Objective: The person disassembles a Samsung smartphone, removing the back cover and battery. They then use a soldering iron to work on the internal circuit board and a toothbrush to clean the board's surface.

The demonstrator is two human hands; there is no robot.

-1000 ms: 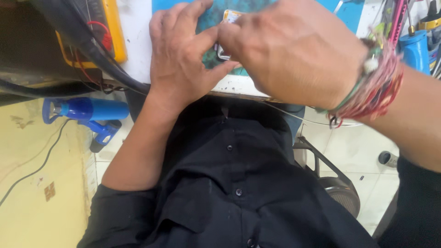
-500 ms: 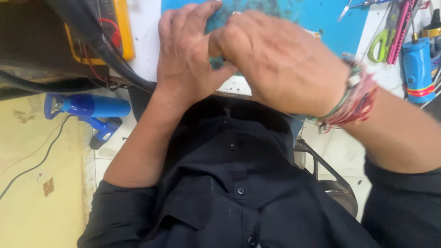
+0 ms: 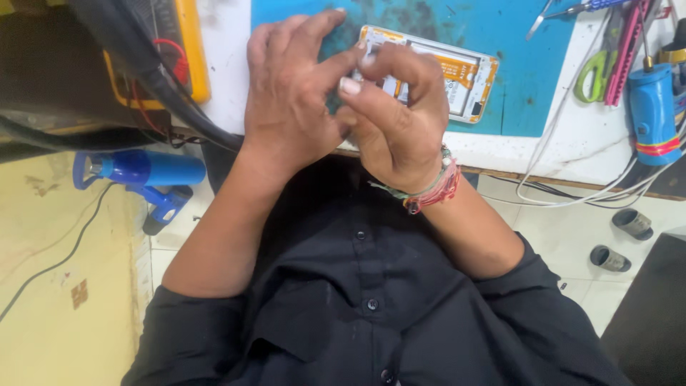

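Observation:
An opened phone (image 3: 457, 75) with its back off, showing an orange flex strip and white frame, lies on a blue work mat (image 3: 514, 43) on the white bench. My left hand (image 3: 289, 93) and my right hand (image 3: 393, 114) meet over the phone's left end, fingertips pinched together there. Whether a small part sits between the fingers I cannot tell. My right wrist wears red and green thread bands (image 3: 429, 189). The phone's left end is hidden under my fingers.
A yellow multimeter (image 3: 182, 43) with black and red leads sits at the left. A blue heat gun (image 3: 139, 171) hangs below the bench. Tweezers (image 3: 564, 13), green-handled scissors (image 3: 593, 71), pink tools and a blue tool (image 3: 654, 107) lie at the right. White cables (image 3: 572, 193) trail off the edge.
My right hand has drawn back toward me and lifted off the phone, uncovering most of it. The view has shifted so more of the bench's right side shows.

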